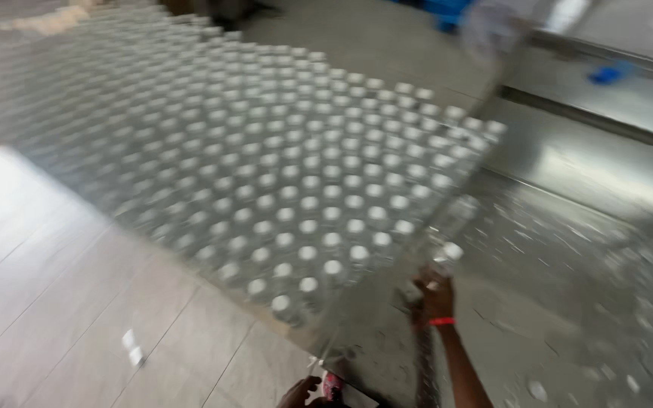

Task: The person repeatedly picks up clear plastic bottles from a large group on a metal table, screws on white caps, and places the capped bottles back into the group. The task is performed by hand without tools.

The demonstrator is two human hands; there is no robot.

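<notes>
A big block of clear glass bottles [266, 159] stands packed in tight rows on the tiled floor [62, 287], their round mouths facing up and forming a grid that runs from the upper left down to the middle of the view. The picture is blurred by motion, so finer detail of the bottles cannot be made out.

The right hand [434, 296] reaches up at the near right corner of the block, with a red band on its wrist. Its fingers are curled around a single clear bottle [447, 253], which it holds just beside the outermost row, close to the edge of the stack.

The left hand [301, 391] sits low at the bottom edge of the view, only partly visible. Its fingers are bent near a small red and white thing [332, 385], but I cannot tell whether it grips it.

To the right of the stack lies a shiny metal worktop [568, 174] scattered with pale flecks. A small blue object [606, 74] rests further back on it.
</notes>
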